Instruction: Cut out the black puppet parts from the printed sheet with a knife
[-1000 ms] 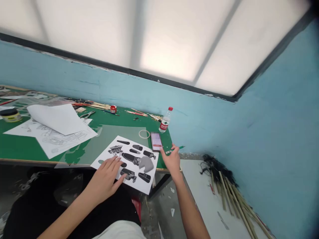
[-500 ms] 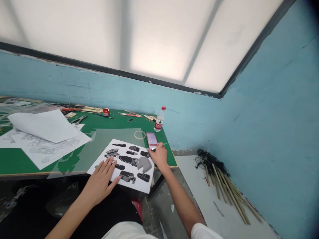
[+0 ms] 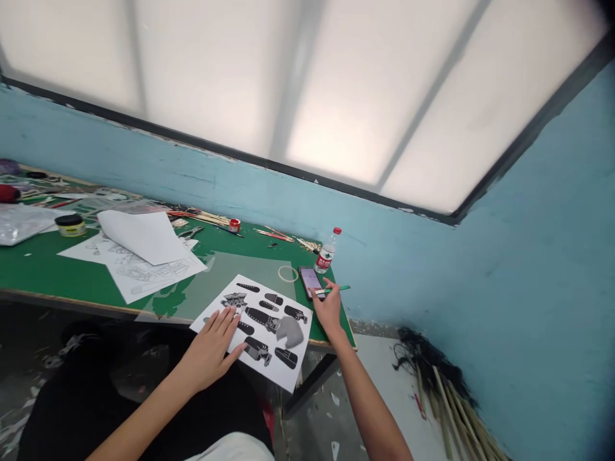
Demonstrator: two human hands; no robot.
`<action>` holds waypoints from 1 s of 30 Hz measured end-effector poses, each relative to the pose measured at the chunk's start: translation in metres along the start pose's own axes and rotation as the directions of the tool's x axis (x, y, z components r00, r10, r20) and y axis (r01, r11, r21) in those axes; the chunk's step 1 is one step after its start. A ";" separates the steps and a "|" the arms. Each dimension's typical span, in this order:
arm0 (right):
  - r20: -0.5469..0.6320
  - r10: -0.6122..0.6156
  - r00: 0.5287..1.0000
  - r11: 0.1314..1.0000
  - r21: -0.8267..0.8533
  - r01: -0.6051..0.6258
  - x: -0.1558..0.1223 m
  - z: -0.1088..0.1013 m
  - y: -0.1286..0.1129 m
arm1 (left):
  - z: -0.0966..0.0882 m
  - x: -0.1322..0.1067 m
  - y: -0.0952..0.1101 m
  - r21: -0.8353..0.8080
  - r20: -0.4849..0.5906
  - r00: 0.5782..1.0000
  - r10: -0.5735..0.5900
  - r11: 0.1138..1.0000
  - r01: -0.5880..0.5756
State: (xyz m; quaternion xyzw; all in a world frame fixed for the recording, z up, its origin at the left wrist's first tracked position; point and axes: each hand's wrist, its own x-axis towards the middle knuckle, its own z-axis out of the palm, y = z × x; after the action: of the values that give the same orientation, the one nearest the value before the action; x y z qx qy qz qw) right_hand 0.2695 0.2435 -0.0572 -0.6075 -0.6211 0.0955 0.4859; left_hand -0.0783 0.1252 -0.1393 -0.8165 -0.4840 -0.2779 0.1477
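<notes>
Green table [image 3: 269, 253] over there, one printed sheet [image 3: 257, 330] jutting past its edge under the flat, unclenched left hand [image 3: 214, 349]; the right hand [image 3: 329, 312] pinches one slim tool [image 3: 344, 288] beside one phone [image 3: 311, 280]

Left hand [image 3: 217, 349] on printed sheet [image 3: 300, 358]

- Table [image 3: 57, 275]: green top, wood-coloured front edge.
- Right end: water bottle [image 3: 325, 258], upright; phone [image 3: 310, 278], lying flat, pale ring [image 3: 288, 282] just beside it.
- Middle: translucent sheet [image 3: 230, 267]; printed sheet [image 3: 254, 330] overlapping it, projecting past front edge.
- Rear: small red jar [image 3: 234, 225], thin sticks [image 3: 273, 235].
- Left: line-drawing sheets [image 3: 156, 270], black-lidded jar [image 3: 70, 225].
</notes>
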 end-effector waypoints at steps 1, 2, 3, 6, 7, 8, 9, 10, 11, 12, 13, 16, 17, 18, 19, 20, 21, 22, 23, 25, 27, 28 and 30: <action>0.026 -0.025 0.999 0.998 0.052 0.024 -0.001 -0.001 -0.009 | 0.000 0.001 0.000 -0.009 0.004 1.000 -0.006 1.000 0.006; 0.065 -0.049 0.997 0.994 0.103 0.042 -0.002 -0.001 -0.019 | 0.000 0.002 0.000 -0.019 0.010 1.000 -0.012 1.000 0.013; 0.117 -0.073 0.990 0.987 0.151 0.055 -0.002 0.000 -0.029 | 0.000 0.003 -0.001 -0.030 0.017 1.000 -0.018 0.999 0.018; 0.272 -0.139 0.952 0.961 0.268 0.064 0.006 0.012 -0.061 | -0.004 0.006 -0.010 -0.067 0.042 0.999 -0.029 0.997 0.031; 0.315 -0.153 0.937 0.952 0.302 0.054 0.010 0.019 -0.070 | -0.006 0.006 -0.015 -0.077 0.050 0.998 -0.033 0.996 0.036; 0.354 -0.161 0.921 0.943 0.331 0.038 0.015 0.029 -0.079 | -0.009 0.007 -0.019 -0.086 0.057 0.998 -0.038 0.995 0.043; 0.393 -0.166 0.904 0.934 0.356 0.017 0.020 0.040 -0.087 | -0.012 0.007 -0.024 -0.091 0.063 0.997 -0.044 0.995 0.050; 0.431 -0.168 0.886 0.927 0.375 -0.007 0.025 0.053 -0.093 | -0.015 0.007 -0.029 -0.094 0.068 0.996 -0.051 0.994 0.057; 0.467 -0.165 0.868 0.920 0.390 -0.035 0.030 0.066 -0.098 | -0.018 0.006 -0.033 -0.094 0.073 0.996 -0.058 0.993 0.065; 0.499 -0.159 0.852 0.913 0.402 -0.065 0.034 0.080 -0.101 | -0.022 0.006 -0.036 -0.093 0.078 0.995 -0.064 0.993 0.072; 0.523 -0.147 0.839 0.906 0.412 -0.098 0.037 0.094 -0.103 | -0.025 0.006 -0.039 -0.088 0.083 0.994 -0.070 0.993 0.077; 0.542 -0.090 0.836 0.880 0.436 -0.188 0.041 0.129 -0.102 | -0.031 0.008 -0.043 -0.065 0.104 0.992 -0.077 0.994 0.084; 0.535 -0.071 0.842 0.869 0.447 -0.211 0.041 0.137 -0.100 | -0.032 0.010 -0.043 -0.055 0.112 0.991 -0.076 0.995 0.083; 0.525 -0.053 0.849 0.857 0.460 -0.231 0.041 0.142 -0.097 | -0.032 0.012 -0.043 -0.045 0.122 0.990 -0.073 0.996 0.079; 0.514 -0.038 0.857 0.844 0.475 -0.247 0.041 0.146 -0.093 | -0.032 0.015 -0.042 -0.036 0.133 0.989 -0.069 0.997 0.074; 0.501 -0.023 0.865 0.831 0.491 -0.262 0.041 0.148 -0.089 | -0.030 0.018 -0.042 -0.027 0.146 0.987 -0.063 0.997 0.068; 0.488 -0.007 0.873 0.818 0.506 -0.276 0.041 0.149 -0.084 | -0.028 0.021 -0.041 -0.019 0.160 0.985 -0.057 0.998 0.061; 0.475 0.009 0.880 0.805 0.519 -0.288 0.041 0.149 -0.079 | -0.025 0.025 -0.040 -0.011 0.175 0.983 -0.051 0.999 0.053; 0.465 0.024 0.885 0.794 0.529 -0.300 0.041 0.149 -0.074 | -0.021 0.029 -0.038 -0.006 0.190 0.981 -0.043 0.999 0.045; 0.455 0.047 0.889 0.776 0.544 -0.320 0.040 0.150 -0.066 | -0.013 0.036 -0.034 0.001 0.220 0.975 -0.026 1.000 0.026; 0.458 0.056 0.887 0.764 0.552 -0.333 0.039 0.154 -0.062 | -0.006 0.043 -0.030 0.005 0.246 0.969 -0.012 1.000 0.011; 0.460 0.057 0.886 0.761 0.555 -0.336 0.038 0.157 -0.061 | -0.003 0.046 -0.028 0.007 0.257 0.967 -0.007 1.000 0.005; 0.461 0.061 0.885 0.760 0.554 -0.341 0.036 0.163 -0.061 | 0.000 0.051 -0.027 0.014 0.274 0.962 -0.003 1.000 -0.001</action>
State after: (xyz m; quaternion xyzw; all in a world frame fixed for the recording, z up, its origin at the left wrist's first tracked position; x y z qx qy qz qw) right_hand 0.1193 0.3356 -0.0791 -0.4431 -0.5726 0.4741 0.5009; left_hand -0.0822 0.1742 -0.1094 -0.8458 -0.5021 -0.1591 0.0846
